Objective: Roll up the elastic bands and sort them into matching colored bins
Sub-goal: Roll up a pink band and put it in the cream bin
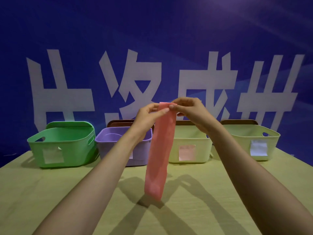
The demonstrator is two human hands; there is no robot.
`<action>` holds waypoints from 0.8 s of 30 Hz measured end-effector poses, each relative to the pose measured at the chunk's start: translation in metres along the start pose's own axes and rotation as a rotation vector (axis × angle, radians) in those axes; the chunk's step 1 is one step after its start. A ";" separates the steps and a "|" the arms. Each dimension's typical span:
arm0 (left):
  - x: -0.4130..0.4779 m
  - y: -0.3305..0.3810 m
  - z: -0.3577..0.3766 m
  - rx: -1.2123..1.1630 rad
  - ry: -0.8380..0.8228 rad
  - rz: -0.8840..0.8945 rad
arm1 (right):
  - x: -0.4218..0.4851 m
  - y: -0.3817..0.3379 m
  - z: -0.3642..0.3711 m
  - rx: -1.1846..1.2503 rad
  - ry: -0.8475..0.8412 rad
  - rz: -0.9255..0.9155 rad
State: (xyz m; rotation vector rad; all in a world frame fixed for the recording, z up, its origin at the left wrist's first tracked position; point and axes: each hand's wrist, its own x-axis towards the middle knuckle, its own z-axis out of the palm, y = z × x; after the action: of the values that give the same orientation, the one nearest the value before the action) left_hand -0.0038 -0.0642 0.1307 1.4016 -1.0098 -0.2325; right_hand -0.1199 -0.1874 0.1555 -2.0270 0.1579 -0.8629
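I have both hands raised over the table (50, 192), meeting at the top end of the pink band (159, 150). My left hand (147, 117) pinches that end between thumb and fingers from the left, and my right hand (191, 111) pinches it from the right. The fingertips of the two hands nearly touch across the strip. Right at the grip the top edge looks folded over on itself. From the grip the band hangs straight down as one flat strip, and its lower end comes close to the tablecloth. I cannot tell whether it touches. Four bins stand in a row beyond and below the grip. The green bin (76, 155) is well off to the left. The purple bin (108, 150) is just left of the hanging strip, partly hidden behind my left wrist. A pale yellow bin with a pink label (201, 150) sits just right of the strip, under my right hand. A second pale yellow bin with a white label (242, 145) stands farther right, past my right forearm. Behind the grip hangs a blue banner (152, 31) with large white characters.
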 end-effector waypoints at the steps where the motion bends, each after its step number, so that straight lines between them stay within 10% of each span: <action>1: -0.002 0.000 0.000 -0.066 -0.030 -0.036 | -0.001 0.000 0.000 0.031 -0.017 0.004; 24: -0.035 -0.045 0.018 -0.202 -0.225 -0.125 | -0.010 0.015 0.021 0.217 0.026 0.027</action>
State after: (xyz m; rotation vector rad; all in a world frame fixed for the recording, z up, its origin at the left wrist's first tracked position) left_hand -0.0178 -0.0633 0.0724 1.2732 -1.0513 -0.5798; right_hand -0.1112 -0.1772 0.1316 -1.8087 0.1012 -0.8514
